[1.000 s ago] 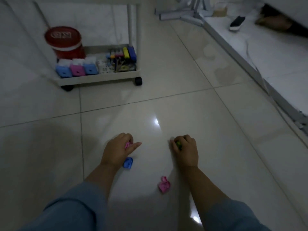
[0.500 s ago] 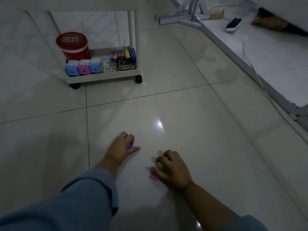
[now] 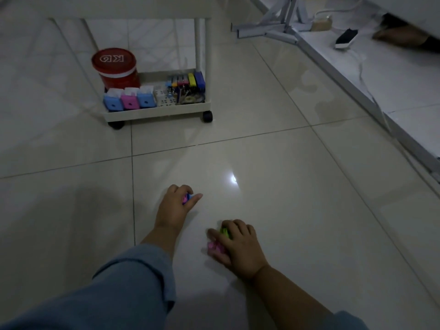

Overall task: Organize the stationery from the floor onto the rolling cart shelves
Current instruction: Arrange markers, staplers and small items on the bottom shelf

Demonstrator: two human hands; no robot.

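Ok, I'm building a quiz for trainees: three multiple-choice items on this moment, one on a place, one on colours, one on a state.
1. Where is the red tub? A) on the floor B) on the cart's bottom shelf C) on the white platform
2. The three small boxes at the shelf front, left to right? A) blue, pink, blue B) pink, blue, pink C) green, yellow, red
3. The left hand is A) flat on the floor B) on the cart C) curled round small pink and blue pieces
1 B, it stands in the shelf's back left corner; 2 A, pink sits in the middle; 3 C, they show between fingers and thumb.
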